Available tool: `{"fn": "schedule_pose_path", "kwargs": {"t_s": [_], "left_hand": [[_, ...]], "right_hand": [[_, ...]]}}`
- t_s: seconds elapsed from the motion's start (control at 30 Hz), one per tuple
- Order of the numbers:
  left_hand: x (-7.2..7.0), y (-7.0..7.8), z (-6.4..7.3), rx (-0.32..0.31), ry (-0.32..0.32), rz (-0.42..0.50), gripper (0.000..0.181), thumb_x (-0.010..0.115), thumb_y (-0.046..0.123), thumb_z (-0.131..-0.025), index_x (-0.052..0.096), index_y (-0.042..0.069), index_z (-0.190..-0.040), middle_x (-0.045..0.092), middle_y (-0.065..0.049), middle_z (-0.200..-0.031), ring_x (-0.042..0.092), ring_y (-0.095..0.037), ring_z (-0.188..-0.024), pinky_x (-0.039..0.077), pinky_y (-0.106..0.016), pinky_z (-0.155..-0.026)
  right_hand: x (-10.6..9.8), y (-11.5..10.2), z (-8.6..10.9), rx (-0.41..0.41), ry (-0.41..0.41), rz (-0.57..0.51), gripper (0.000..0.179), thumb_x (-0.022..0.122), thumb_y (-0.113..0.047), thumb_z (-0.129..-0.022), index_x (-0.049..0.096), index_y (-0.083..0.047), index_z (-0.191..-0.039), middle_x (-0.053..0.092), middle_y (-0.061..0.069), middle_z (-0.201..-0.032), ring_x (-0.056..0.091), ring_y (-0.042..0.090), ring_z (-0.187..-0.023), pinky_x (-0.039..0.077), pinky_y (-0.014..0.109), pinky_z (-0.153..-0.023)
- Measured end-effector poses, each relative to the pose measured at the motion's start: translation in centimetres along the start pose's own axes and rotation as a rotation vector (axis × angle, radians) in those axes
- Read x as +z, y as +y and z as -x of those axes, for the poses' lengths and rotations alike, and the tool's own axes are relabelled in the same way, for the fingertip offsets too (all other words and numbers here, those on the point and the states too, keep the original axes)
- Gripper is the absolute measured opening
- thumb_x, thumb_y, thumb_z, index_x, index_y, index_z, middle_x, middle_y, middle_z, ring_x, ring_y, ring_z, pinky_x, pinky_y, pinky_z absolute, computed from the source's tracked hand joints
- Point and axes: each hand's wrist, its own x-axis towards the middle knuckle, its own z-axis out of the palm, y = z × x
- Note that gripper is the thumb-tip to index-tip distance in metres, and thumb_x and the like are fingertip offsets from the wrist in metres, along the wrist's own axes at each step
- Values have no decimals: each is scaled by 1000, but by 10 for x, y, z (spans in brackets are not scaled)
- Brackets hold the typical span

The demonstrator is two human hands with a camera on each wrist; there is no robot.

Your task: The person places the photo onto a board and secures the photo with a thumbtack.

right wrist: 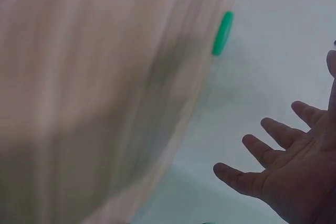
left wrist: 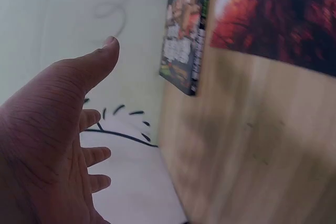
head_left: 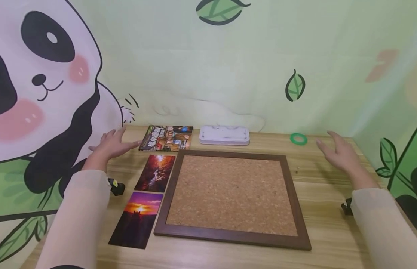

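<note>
My left hand (head_left: pixel 109 146) hovers over the table's left side with thumb and fingers spread, holding nothing. Its thumb points toward a comic-style booklet (head_left: pixel 168 138) at the back. On the other side my right hand (head_left: pixel 341 152) is raised with fingers apart and nothing in it, nearest to a green tape roll (head_left: pixel 298 139). Between the hands lies a cork board (head_left: pixel 232 194) in a dark brown frame. Along its left edge lie two photo cards, a red forest stream picture (head_left: pixel 155 173) and a purple sunset picture (head_left: pixel 137 220).
A white flat case (head_left: pixel 224 135) stands behind the board, against the wall cloth. Small specks (head_left: pixel 297 170) lie on the wooden table (head_left: pixel 326 231) right of the board. Cloth with a panda (head_left: pixel 83 123) and leaves covers the walls close behind and beside the table.
</note>
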Motion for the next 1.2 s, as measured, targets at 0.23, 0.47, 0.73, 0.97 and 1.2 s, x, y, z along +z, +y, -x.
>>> {"fn": "schedule_pose_path", "kwargs": {"t_s": [0.23, 0.47, 0.73, 0.97, 1.2], "left_hand": [[21, -21, 5, -21, 11, 30, 114, 49, 80, -85, 11, 2, -159, 13, -40, -155, 9, -63, -139, 1, -91, -88], [34, -19, 5, -9, -22, 59, 105, 51, 74, -90, 28, -7, -152, 36, -40, -145, 35, -58, -131, 27, -77, -101], [50, 4, 10, 103, -95, 96, 95, 65, 58, -91, 35, -15, -144, 48, -38, -137, 48, -52, -124, 39, -62, -103], [60, 29, 17, 39, -57, 66, 102, 73, 61, -83, 39, -18, -138, 50, -39, -127, 51, -47, -112, 44, -58, -97], [77, 46, 17, 7, 24, 29, 98, 82, 55, -76, 47, -20, -128, 53, -34, -114, 49, -42, -100, 45, -57, -95]], "right_hand": [[10, 18, 13, 60, -23, -119, 79, 34, -57, -104, 28, 5, -153, 33, 36, -151, 33, 57, -133, 35, 70, -98], [19, 17, 17, 20, -130, -242, 68, 41, -51, -105, 44, 4, -144, 51, 31, -137, 50, 43, -120, 56, 36, -76], [26, 11, 15, -33, -214, -261, 51, 53, -42, -104, 57, -3, -136, 55, 24, -137, 53, 39, -119, 55, 37, -77], [35, 9, 12, -119, -277, -174, 35, 62, -26, -101, 64, -5, -129, 63, 20, -128, 55, 42, -120, 47, 52, -92], [42, 3, 10, -174, -320, -151, 33, 66, -18, -97, 65, -3, -127, 66, 17, -123, 57, 39, -118, 43, 57, -98]]}}
